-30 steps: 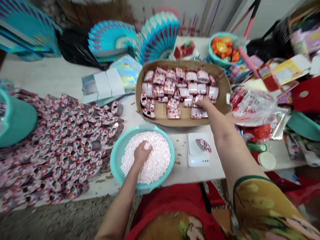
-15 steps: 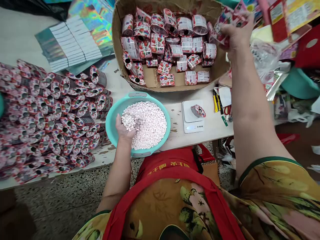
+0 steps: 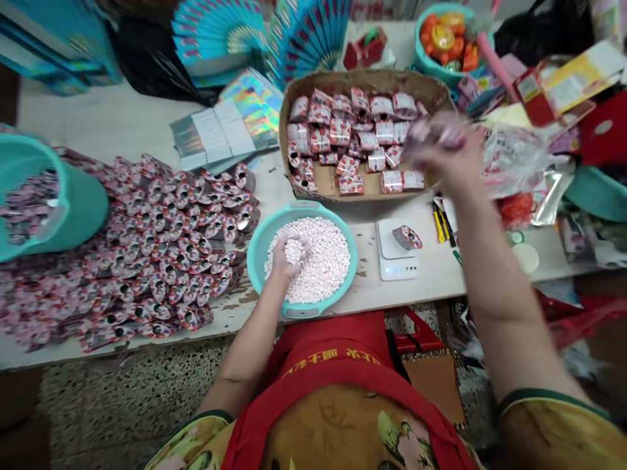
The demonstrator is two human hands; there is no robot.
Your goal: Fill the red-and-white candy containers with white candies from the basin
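Note:
My left hand point(image 3: 284, 261) is cupped over a turquoise basin point(image 3: 253, 251), with a handful of small white pellets point(image 3: 294, 250) in its curled fingers. More of the same pellets fill the basin beneath it. Out to the right, my right hand point(image 3: 453, 153) is raised at the right end of a cardboard box point(image 3: 366, 191), smeared by motion. It grips pinkish printed packets point(image 3: 434, 134), too blurred to count. Rows of red-and-white printed packets point(image 3: 339, 132) lie in the box. On a white digital scale point(image 3: 398, 261) rests a single packet point(image 3: 407, 237).
Many open printed sleeves point(image 3: 169, 241) are massed on the left of the table, by a turquoise bucket point(image 3: 83, 209). Holographic bags point(image 3: 223, 127) and blue fanned stacks point(image 3: 220, 32) lie behind. Yellow cutters point(image 3: 438, 222), plastic bags point(image 3: 514, 156) and a bowl of orange items point(image 3: 448, 42) sit right.
My left hand first dug into the pellets, then turned up with a handful. My right hand lifted packets out of the box to its right end and has since swung back slightly left.

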